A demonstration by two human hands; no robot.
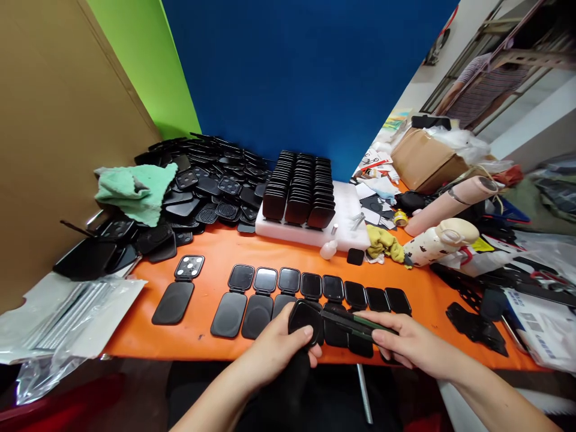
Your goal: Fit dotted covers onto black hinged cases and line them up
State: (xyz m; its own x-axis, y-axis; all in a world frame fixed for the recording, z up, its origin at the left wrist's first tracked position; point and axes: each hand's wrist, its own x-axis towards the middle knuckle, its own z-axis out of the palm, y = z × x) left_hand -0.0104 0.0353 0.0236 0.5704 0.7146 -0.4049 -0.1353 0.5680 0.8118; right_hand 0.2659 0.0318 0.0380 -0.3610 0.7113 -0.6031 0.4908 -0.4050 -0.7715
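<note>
Near the table's front edge, my left hand (276, 348) grips a black rounded-square panel (305, 321), thumb on its face and fingers beneath. My right hand (409, 342) is closed on a slim dark tool with a green edge (360, 324); its long narrow shape resembles tweezers, but I cannot tell its exact kind. The tool's left end meets or overlaps the panel's right side. Behind my hands lies a row of black two-part hinged panels (265, 279), opened flat, partly covered by my hands. One more hinged panel (173, 303), with pale dots on its upper part, lies apart at left.
Stacked black panels (297, 186) stand on a white foam block (346, 234). A heap of black pieces (211, 174) and a green cloth (137, 189) fill the back left. Bagged metal rods (67, 318) lie left. A cream bottle (441, 240) and cardboard box (425, 159) are at right.
</note>
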